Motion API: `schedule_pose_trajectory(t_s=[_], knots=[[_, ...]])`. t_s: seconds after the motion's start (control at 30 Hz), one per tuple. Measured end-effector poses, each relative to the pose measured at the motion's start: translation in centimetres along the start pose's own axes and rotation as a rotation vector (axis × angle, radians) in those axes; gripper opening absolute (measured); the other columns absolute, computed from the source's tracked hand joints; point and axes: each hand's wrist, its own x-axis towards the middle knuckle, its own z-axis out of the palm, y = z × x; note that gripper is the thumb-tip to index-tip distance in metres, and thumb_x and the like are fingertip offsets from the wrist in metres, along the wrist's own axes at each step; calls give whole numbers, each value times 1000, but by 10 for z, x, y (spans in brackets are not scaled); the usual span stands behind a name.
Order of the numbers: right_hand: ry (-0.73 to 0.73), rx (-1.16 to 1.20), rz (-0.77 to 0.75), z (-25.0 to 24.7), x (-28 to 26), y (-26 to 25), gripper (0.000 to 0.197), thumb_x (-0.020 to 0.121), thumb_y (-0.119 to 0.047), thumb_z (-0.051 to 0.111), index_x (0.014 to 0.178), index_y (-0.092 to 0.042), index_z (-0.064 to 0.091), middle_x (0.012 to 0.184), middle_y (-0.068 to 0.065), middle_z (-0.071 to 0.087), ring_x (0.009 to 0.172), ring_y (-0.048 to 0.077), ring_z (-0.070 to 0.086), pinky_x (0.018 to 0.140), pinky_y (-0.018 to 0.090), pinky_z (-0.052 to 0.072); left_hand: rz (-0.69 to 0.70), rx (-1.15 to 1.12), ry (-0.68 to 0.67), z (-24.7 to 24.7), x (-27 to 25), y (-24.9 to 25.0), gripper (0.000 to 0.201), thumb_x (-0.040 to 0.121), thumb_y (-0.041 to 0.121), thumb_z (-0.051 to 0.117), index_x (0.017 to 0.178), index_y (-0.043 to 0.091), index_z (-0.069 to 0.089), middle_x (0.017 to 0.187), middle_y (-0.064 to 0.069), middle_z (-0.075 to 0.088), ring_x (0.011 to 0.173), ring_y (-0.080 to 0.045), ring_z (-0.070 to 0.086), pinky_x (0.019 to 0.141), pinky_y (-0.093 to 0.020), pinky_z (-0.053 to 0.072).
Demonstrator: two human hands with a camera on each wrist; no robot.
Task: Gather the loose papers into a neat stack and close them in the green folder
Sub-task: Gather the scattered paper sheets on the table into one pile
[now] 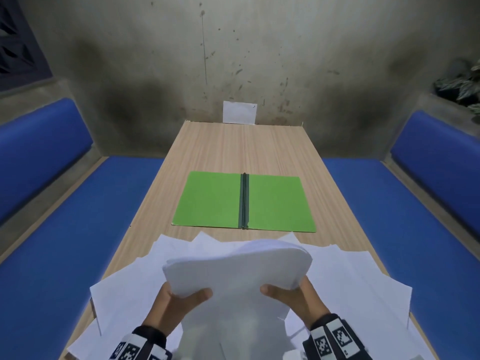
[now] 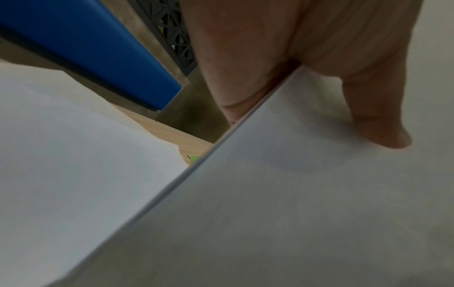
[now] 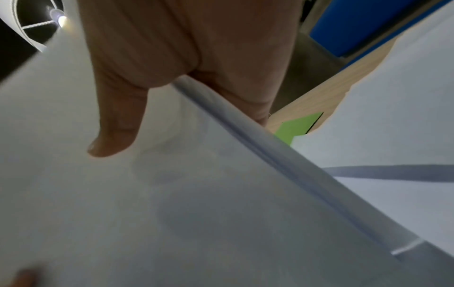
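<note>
A thick bundle of white papers (image 1: 233,271) is raised above the near end of the table, its far end drooping. My left hand (image 1: 179,302) grips its left edge, thumb on top, fingers hidden beneath. My right hand (image 1: 293,294) grips the right edge the same way. The wrist views show each thumb pressed on the top sheet: the left hand (image 2: 319,97) on the bundle (image 2: 294,194), the right hand (image 3: 152,93) on the bundle (image 3: 147,194). The green folder (image 1: 244,202) lies open and flat mid-table, beyond the bundle. More loose sheets (image 1: 350,276) lie spread under my hands.
The wooden table (image 1: 241,146) runs away from me to a stained wall. A small white card (image 1: 239,112) leans against that wall. Blue padded benches (image 1: 78,229) flank the table on both sides. Leafy plants (image 1: 465,84) sit at the far right.
</note>
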Motion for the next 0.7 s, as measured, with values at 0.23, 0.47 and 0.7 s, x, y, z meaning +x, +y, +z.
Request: schedule_pose_trajectory(t_s=[0.23,0.47,0.7], knots=[[-50,87,-8,1,-8,-5,41,50,-28,83,87,-14,73,94,9,76,89,20,71,79,33,56,-14,-78,-79,-5,-2,-5,40,57,4,85,59,42,73,59,14,73,53,4,65,50,-14,52],[141,-103,124,-27,5,49,51,42,-52,85,78,-18,71,78,0,77,83,19,70,72,17,54,-135,79,-1,10,-3,-51,17,80,22,69,65,14,68,51,16,69,67,-17,62,51,-10,46],[511,-709,573,-160,0,101,79,67,-34,78,134,-12,43,137,17,47,123,31,49,104,40,37,-182,15,252,-27,8,-41,11,84,11,64,93,4,61,78,-7,66,85,-29,61,75,-34,46]])
